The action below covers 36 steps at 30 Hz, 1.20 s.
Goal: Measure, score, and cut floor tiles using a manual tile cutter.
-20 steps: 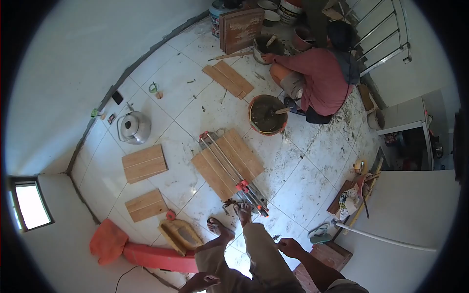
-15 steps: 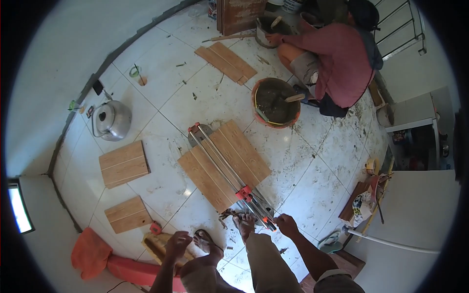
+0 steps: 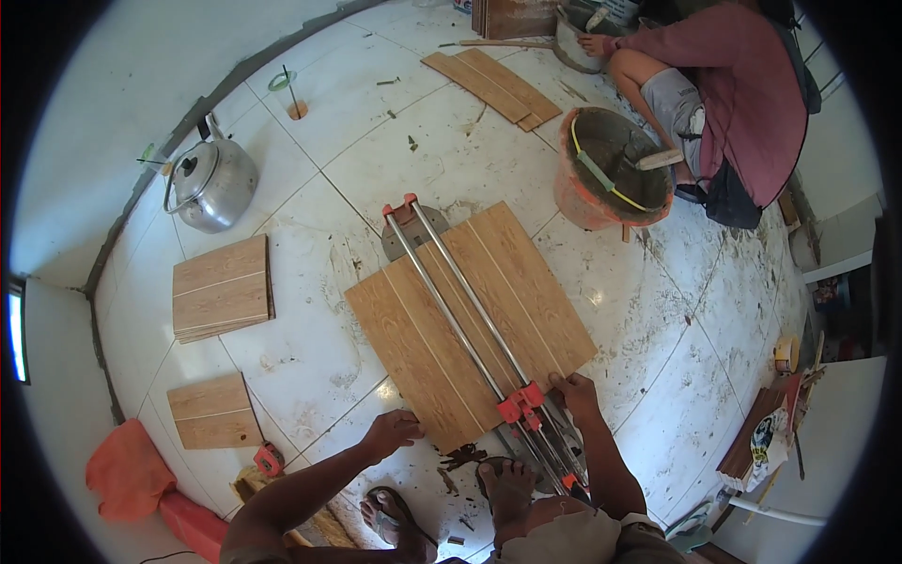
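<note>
A large square wood-look tile (image 3: 413,348) lies beneath the two metal rails of a manual tile cutter. The cutter's red carriage (image 3: 521,406) sits at the near end of the rails, just past the tile's near edge. To the right of this carriage, my right hand (image 3: 579,399) has its fingers closed on the near right edge of the tile. My left hand (image 3: 391,435) reaches toward the tile's near left side, fingers stretched out at its edge. Whether those fingertips touch the tile, I cannot tell.
Stacked tile pieces (image 3: 222,291) and another smaller stack (image 3: 214,414) lie left, beside a red tape measure (image 3: 269,459). A kettle (image 3: 214,183) stands farther back. Beyond the cutter, an orange bucket of grey mix (image 3: 587,202) stands by a crouching person (image 3: 742,94). More tile strips (image 3: 493,89) lie behind.
Both my hands have moved forward to the tile's near edges; the right has left the cutter's near end. My view has shifted closer, so the tile and cutter look larger.
</note>
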Tool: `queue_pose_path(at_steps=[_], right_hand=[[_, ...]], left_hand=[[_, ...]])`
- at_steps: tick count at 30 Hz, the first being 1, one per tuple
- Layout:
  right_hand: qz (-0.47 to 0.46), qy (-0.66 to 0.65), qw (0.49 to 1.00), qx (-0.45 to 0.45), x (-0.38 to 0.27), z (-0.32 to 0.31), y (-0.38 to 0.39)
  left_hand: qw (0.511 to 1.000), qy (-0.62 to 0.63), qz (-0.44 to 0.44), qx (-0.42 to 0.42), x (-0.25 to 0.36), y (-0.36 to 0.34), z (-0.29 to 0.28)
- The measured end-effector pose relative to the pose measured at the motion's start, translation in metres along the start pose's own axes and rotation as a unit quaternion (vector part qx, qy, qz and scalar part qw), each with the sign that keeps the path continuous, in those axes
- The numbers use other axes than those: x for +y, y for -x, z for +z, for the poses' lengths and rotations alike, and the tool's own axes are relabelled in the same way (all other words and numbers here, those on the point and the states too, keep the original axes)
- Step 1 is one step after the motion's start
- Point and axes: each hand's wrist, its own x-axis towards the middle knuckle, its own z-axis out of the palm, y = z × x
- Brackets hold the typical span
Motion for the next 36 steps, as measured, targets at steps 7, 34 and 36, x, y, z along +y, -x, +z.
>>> queue_pose_path(at_steps=[7, 34, 36], right_hand=[[0.013, -0.088, 0.996, -0.008, 0.001, -0.001, 0.006], [-0.067, -0.163, 0.984, 0.003, 0.018, 0.012, -0.006], [-0.076, -0.176, 0.981, 0.001, 0.019, 0.012, -0.007]], left_hand=[[0.999, -0.027, 0.024, -0.005, 0.005, -0.012, 0.024], [0.89, 0.337, 0.19, 0.241, 0.012, -0.045, 0.08], [0.892, 0.334, 0.176, 0.247, 0.014, -0.045, 0.081]])
